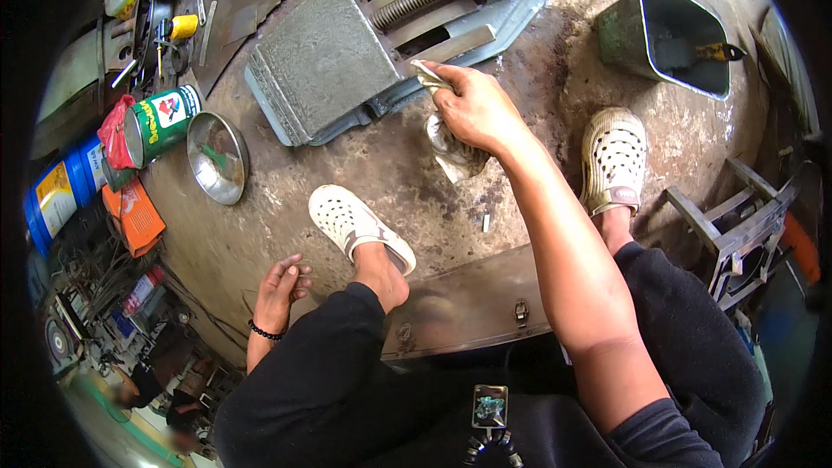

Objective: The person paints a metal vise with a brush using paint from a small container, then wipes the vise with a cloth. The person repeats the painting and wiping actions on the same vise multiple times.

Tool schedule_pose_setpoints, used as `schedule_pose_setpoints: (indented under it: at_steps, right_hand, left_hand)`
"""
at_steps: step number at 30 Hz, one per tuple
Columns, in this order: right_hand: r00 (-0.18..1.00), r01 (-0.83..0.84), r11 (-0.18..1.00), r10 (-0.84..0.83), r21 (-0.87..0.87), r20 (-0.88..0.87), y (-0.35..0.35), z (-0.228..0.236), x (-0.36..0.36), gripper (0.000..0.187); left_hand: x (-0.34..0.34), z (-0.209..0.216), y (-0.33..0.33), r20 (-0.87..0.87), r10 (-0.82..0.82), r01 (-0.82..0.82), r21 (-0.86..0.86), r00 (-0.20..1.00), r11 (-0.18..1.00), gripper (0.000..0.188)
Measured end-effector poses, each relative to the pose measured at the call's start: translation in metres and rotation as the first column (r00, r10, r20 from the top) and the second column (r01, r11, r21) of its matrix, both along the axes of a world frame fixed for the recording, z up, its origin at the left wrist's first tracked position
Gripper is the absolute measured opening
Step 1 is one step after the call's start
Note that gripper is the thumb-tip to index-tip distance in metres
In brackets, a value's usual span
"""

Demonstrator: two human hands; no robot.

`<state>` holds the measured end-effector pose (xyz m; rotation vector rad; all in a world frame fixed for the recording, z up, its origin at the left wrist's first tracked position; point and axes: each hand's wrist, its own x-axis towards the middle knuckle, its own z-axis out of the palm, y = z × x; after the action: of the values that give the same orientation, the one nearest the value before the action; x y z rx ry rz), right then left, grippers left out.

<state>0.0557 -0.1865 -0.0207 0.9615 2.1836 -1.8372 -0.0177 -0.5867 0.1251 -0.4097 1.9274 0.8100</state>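
Observation:
A large grey machine vise [325, 61] with a thick threaded screw [425, 0] lies on the stained floor ahead of me. My right hand [477, 108] is closed round a crumpled, dirty whitish rag [458, 156]. One corner of that rag sticks up above the fingers by the vise's near side, and the rest hangs below the palm. Whether the cloth touches the metal I cannot tell. Beside my left knee, my left hand [282, 293] hangs loosely with its fingers bent and apart, holding nothing; a dark bead bracelet circles its wrist.
A metal bowl [201, 175] and a green can [165, 124] stand at left, near a blue bucket [65, 186]. At right are a square container [620, 35] with a brush [715, 52] in it and a metal frame [737, 230]. My feet in white clogs flank the rag.

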Motion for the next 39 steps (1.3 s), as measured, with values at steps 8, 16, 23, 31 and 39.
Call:
schedule_pose_setpoints:
  at_steps: [8,16,23,31,39]
  right_hand:
    - [0.984,-0.172,0.979,0.165,0.105,0.073,0.002,-0.004,-0.031,0.043]
    - [0.974,-0.184,0.979,0.194,-0.091,0.113,0.003,-0.016,-0.034,0.045]
    - [0.988,0.133,0.817,-0.068,-0.561,0.136,0.013,-0.009,-0.01,0.041]
    - [0.993,0.103,0.934,-0.077,-0.341,0.089,-0.007,-0.011,-0.01,0.038]
    - [0.978,0.164,0.974,-0.14,-0.156,0.153,-0.008,-0.018,-0.02,0.039]
  left_hand:
    - [0.01,-0.001,0.018,0.046,-0.001,0.001,-0.007,0.999,1.0,0.043]
    - [0.009,0.0,0.013,0.029,-0.02,0.02,-0.011,0.999,1.0,0.041]
    - [0.011,0.0,0.015,0.016,-0.02,0.019,0.022,1.0,1.0,0.043]
    - [0.011,0.001,0.017,0.029,-0.023,0.022,0.022,0.999,1.0,0.044]
    - [0.012,-0.001,0.017,0.061,0.021,-0.022,0.022,0.998,1.0,0.044]
